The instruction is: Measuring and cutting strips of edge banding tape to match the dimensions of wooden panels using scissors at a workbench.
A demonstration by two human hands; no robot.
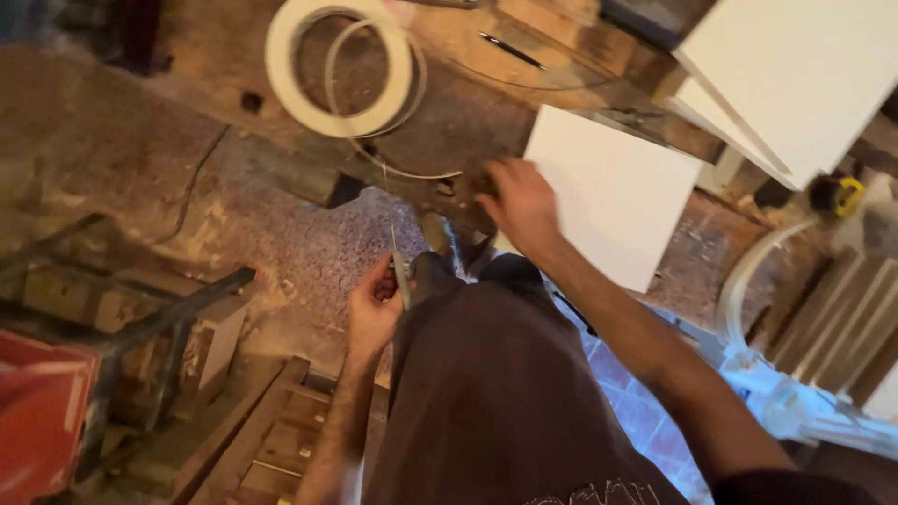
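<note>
- Near the middle of the head view, the left hand [374,304] is curled shut around a thin grey strip [400,279] that stands almost upright out of the fist, close against the person's dark shirt.
- From that strip a fine line runs up toward the far side, to a loose white band [412,171] that curves along the near edge of a round brown board.
- Farther off, a coil of white edge tape [323,65] lies flat on the worn wooden bench [449,112], its rings well apart from both hands.
- Right of the middle, the right hand [519,201] lies with fingers spread on the left edge of a white panel [613,192]; whether it grips that edge or only presses on it cannot be told, since the frame is blurred.
- That panel lies tilted, its near corner hanging past the bench edge over the floor.
- At the far right, more white panels [795,75] are stacked, their edges overlapping; a yellow tape measure [847,194] sits just beside them.
- On the left, a dark metal frame [140,318] and a red box [42,411] crowd the floor; speckled floor [309,243] between them and the person's legs stays open.
</note>
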